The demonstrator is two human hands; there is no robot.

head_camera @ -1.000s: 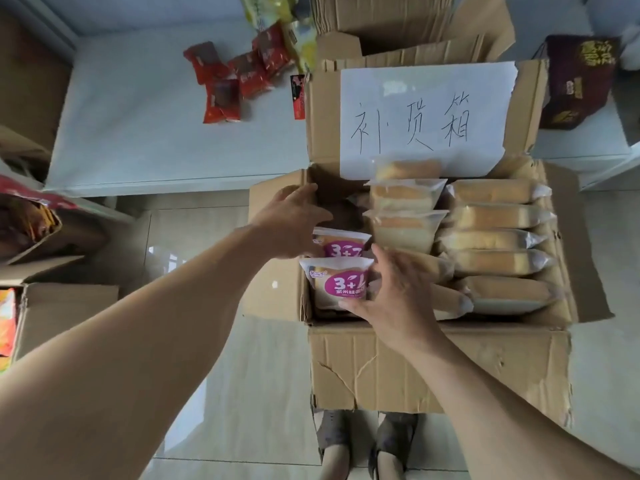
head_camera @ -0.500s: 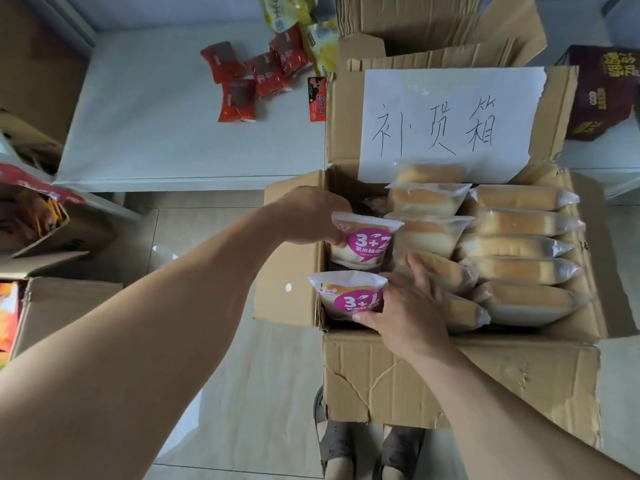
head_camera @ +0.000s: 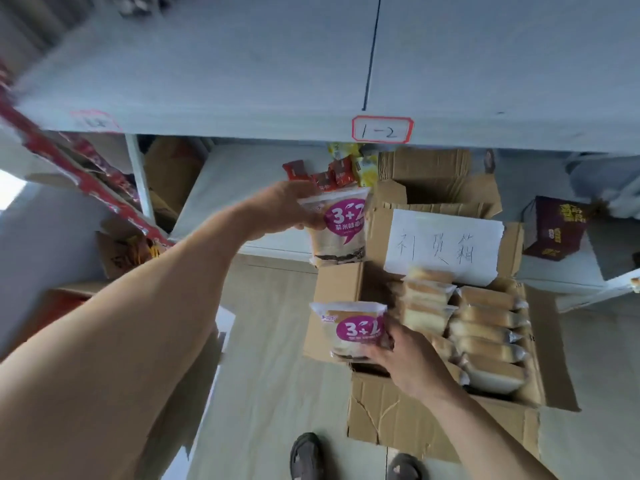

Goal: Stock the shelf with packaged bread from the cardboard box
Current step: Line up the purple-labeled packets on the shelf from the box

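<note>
My left hand [head_camera: 284, 211] grips a bread pack [head_camera: 341, 233] with a purple "3+2" label, held up in the air left of the cardboard box [head_camera: 433, 424]. My right hand [head_camera: 407, 358] holds a second pack of the same kind [head_camera: 353, 329] just above the box's near left corner. Inside the box lie several clear-wrapped yellow bread packs [head_camera: 488, 334] in rows. A white sheet with handwriting [head_camera: 443, 245] is stuck to the box's back flap. A grey shelf board [head_camera: 242, 81] with a "1-2" tag [head_camera: 382, 129] spans the top of the view.
On the lower shelf [head_camera: 249, 181] behind my left hand lie red snack packets [head_camera: 325, 176] and yellow ones [head_camera: 362, 164]. Flattened cardboard [head_camera: 433, 174] stands behind the box. A dark purple carton [head_camera: 554, 228] sits at right. Open boxes [head_camera: 131, 251] crowd the left. My feet [head_camera: 306, 457] are below.
Both hands have lifted their packs out of the box; the left one has risen well above it. My head has tilted up, bringing the upper shelf board into view.
</note>
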